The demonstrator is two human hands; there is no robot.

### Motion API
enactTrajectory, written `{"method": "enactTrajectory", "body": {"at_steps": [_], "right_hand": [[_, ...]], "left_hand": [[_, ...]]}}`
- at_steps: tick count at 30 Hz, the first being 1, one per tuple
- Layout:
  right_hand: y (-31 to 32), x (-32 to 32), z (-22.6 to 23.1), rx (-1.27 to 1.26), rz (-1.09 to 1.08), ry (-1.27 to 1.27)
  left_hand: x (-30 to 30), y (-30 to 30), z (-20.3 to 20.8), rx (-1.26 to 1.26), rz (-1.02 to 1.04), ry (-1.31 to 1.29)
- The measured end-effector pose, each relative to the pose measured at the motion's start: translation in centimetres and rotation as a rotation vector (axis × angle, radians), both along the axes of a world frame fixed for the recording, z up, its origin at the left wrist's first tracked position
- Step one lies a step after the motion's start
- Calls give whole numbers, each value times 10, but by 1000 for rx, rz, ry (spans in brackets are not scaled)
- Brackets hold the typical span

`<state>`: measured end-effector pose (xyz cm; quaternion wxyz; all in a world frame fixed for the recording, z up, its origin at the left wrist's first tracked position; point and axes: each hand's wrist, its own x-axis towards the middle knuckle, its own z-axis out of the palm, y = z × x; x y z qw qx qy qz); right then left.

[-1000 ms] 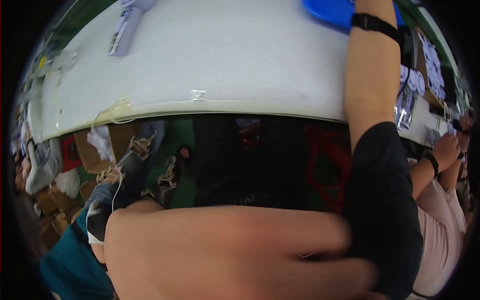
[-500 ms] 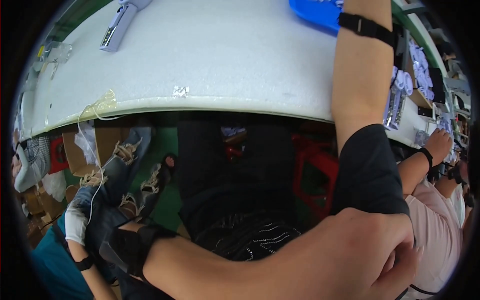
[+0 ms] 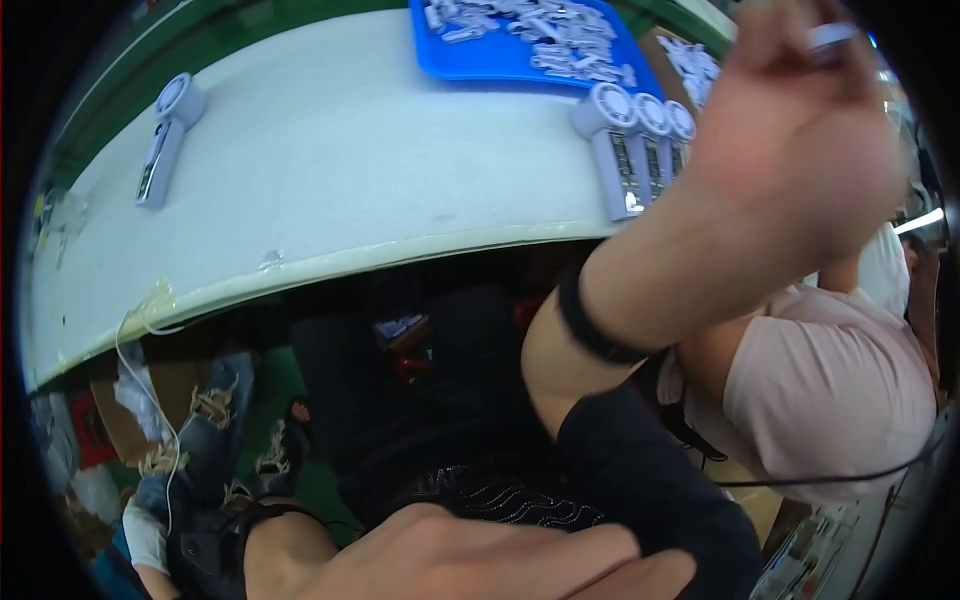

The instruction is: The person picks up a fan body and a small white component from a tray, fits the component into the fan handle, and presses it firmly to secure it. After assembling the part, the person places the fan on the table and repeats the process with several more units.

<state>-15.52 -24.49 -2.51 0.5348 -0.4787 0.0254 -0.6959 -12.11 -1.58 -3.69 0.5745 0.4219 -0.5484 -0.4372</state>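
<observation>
My right hand (image 3: 800, 130) is raised at the upper right, above the table's right end, and is smeared by motion. Its fingers look bent around a small pale piece (image 3: 830, 38) that I cannot make out. A black band circles my right forearm. Low in the middle, my left hand (image 3: 540, 560) lies across my body near my right upper arm, fingers stretched out and holding nothing visible. Beside my right wrist stand three lilac handheld fans (image 3: 625, 150) in a row, circuit boards showing in their handles. Another lilac fan (image 3: 165, 140) lies alone at the table's left.
A blue tray (image 3: 470, 72) of small pale parts sits at the far side of the white table (image 3: 330, 150), with a box of similar parts (image 3: 690, 65) beside it. A person in pink (image 3: 830, 390) sits close on my right. A white-gloved hand (image 3: 147, 535) shows at lower left.
My right arm has swung back toward me, bringing the hand into view. My left hand has slid left. The view has shifted, showing more of the blue tray and the fans.
</observation>
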Motion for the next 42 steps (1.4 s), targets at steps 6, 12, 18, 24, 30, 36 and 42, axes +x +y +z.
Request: {"method": "enactTrajectory", "body": {"at_steps": [6,12,18,24,30,36,42], "right_hand": [[79,-79,-164,321,40,381],[146,-146,-245,462,126,921],[124,-173,-250,518,-2,1062],[95,-170,-269,263,-199,1049],[108,-165,-231,215,-73,1121],[119,-172,-207,376,0,1013],[116,-155,-190,543,51,846]], "left_hand": [[-25,-38,4,-259,-199,-103],[-9,-43,1,-524,-180,-546],[-28,-27,-9,-37,-153,-14],[27,-98,-44,-39,299,-483],[79,-266,-112,-510,148,-1073],[70,-303,-127,-506,59,-1208],[91,-215,-113,-291,156,-1221]]}}
